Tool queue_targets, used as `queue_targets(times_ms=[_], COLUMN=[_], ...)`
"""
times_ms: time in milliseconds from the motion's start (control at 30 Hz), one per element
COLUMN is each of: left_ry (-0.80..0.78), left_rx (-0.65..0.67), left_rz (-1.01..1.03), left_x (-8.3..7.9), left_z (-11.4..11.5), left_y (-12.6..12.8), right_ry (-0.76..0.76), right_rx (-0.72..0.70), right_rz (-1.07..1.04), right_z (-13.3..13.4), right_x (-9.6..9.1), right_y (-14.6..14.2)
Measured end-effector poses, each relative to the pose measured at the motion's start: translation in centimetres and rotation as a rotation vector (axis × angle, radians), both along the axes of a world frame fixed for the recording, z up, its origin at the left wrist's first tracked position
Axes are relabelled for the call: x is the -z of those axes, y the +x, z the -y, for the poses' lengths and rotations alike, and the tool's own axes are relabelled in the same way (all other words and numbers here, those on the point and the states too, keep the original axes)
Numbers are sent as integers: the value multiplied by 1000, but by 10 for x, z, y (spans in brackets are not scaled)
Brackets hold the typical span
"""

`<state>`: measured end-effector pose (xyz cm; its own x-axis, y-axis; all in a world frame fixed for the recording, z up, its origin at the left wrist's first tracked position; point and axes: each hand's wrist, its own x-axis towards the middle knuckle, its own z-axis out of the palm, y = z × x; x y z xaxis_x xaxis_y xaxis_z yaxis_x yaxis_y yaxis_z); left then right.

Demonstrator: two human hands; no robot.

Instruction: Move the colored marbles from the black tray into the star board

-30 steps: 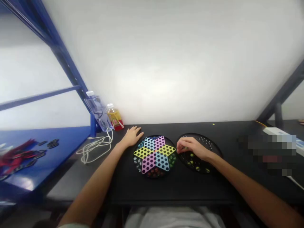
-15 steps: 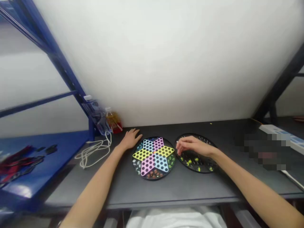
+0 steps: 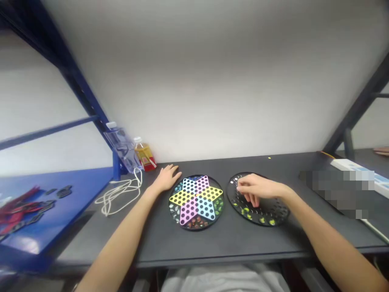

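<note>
My left hand (image 3: pixel 166 179) lies flat and open on the dark table, touching nothing but the tabletop, just beyond the upper left rim of a round Chinese checkers board (image 3: pixel 196 202). That board has a six-pointed star in pastel colours, with coloured marbles around it. To its right lies a second, black round board (image 3: pixel 269 213) with rows of holes. Yellow-green marbles (image 3: pixel 245 211) sit in its lower part and white ones (image 3: pixel 234 181) at its upper left. My right hand (image 3: pixel 253 190) is over this board, fingers curled downward. Whether they hold a marble is hidden.
A clear plastic bottle (image 3: pixel 120 149) and a juice bottle (image 3: pixel 144 157) stand at the back left, near a coiled white cable (image 3: pixel 120 196). A blue shelf (image 3: pixel 51 207) lies to the left. A white power strip (image 3: pixel 352 167) sits at the right, beside a blurred patch.
My right hand has moved from the upper left of the black board toward its middle, with fingers lowered. More of the board's lower right now shows. My left hand has not moved.
</note>
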<state>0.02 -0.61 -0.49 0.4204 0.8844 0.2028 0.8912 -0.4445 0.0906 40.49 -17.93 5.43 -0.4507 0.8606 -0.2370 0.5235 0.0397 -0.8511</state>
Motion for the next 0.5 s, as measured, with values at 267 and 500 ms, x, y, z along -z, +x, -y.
queue_targets(times_ms=[267,500], left_ry=[8,2], left_rx=[-1,-6], left_rz=[3,6], left_x=[4,0], left_z=[-3,0], left_y=[-1,0], right_ry=[-69,-72], right_rx=[-231,-257], right_rz=[155,276], right_z=[4,7], right_x=[-19,-7], right_y=[20,46])
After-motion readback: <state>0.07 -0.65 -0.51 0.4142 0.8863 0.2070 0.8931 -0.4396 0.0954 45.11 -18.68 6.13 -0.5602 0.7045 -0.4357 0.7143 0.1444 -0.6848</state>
